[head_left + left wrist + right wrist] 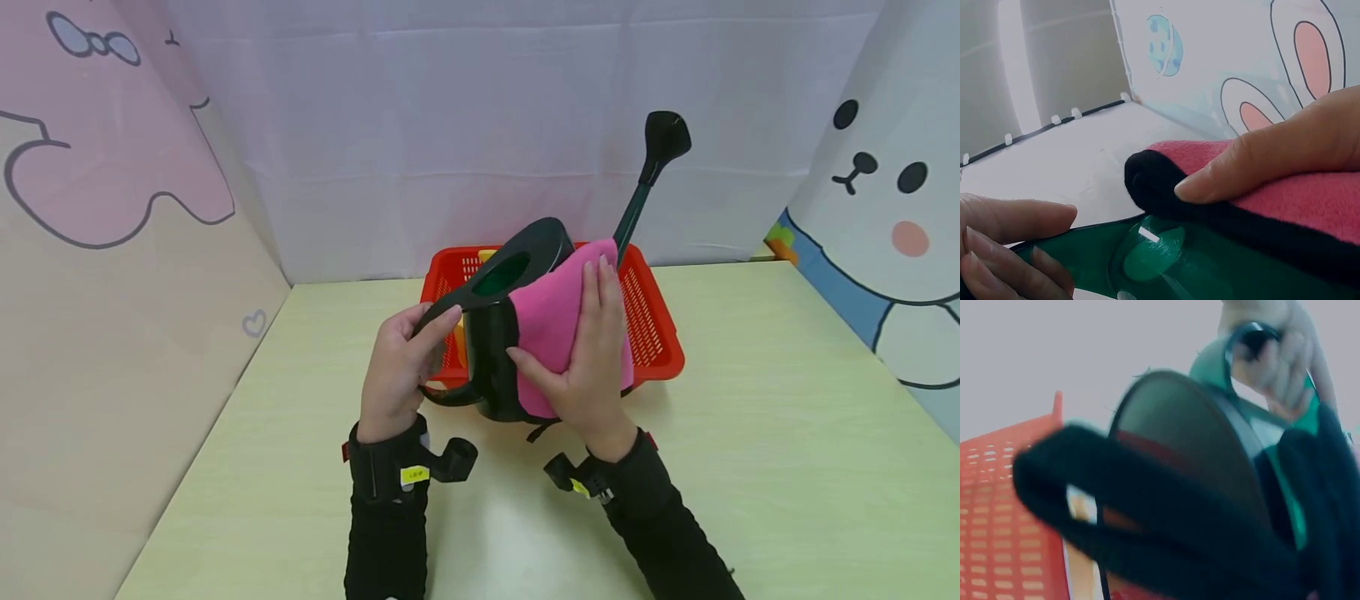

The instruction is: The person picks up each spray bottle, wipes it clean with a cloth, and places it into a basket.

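Note:
A dark green watering can [491, 358] is held tilted above the table, its long spout ending in a black rose [667, 137] at the upper right. My left hand [401, 367] grips the can's handle, fingers curled round it. My right hand [588, 358] lies with straight fingers on a pink cloth [543, 321] with black edging, pressing it against the can's side. In the left wrist view, the right thumb [1210, 181] rests on the cloth's black border [1154, 181]. The right wrist view shows the can's base [1179, 425] and a black loop of the cloth [1116, 487].
Behind the can, a red plastic basket [652, 333] with perforated walls stands on the pale table [750, 417]. Something yellow [486, 255] lies in it. A white curtain [450, 125] hangs at the back, with cartoon-printed panels on both sides.

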`<state>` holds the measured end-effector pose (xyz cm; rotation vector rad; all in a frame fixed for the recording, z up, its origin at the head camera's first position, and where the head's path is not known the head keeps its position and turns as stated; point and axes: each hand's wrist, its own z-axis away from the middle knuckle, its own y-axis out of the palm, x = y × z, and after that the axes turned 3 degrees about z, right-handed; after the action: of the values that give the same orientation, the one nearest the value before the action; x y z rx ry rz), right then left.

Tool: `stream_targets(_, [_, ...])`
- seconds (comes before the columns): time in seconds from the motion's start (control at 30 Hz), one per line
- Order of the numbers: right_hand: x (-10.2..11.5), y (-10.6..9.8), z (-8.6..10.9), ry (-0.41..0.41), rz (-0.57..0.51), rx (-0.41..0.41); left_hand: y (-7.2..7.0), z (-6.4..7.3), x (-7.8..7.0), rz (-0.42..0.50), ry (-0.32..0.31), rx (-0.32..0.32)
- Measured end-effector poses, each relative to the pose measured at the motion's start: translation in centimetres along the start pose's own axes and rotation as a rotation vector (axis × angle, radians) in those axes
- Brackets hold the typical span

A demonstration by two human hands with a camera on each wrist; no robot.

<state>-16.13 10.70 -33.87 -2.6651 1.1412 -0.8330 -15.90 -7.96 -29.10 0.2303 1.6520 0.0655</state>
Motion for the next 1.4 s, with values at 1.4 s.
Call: stream_targets(1.4, [-2.4,-0.7,-0.8,0.308,-0.347,0.125,-0.2,-0.5,0.0,0.032,-0.021,0.008])
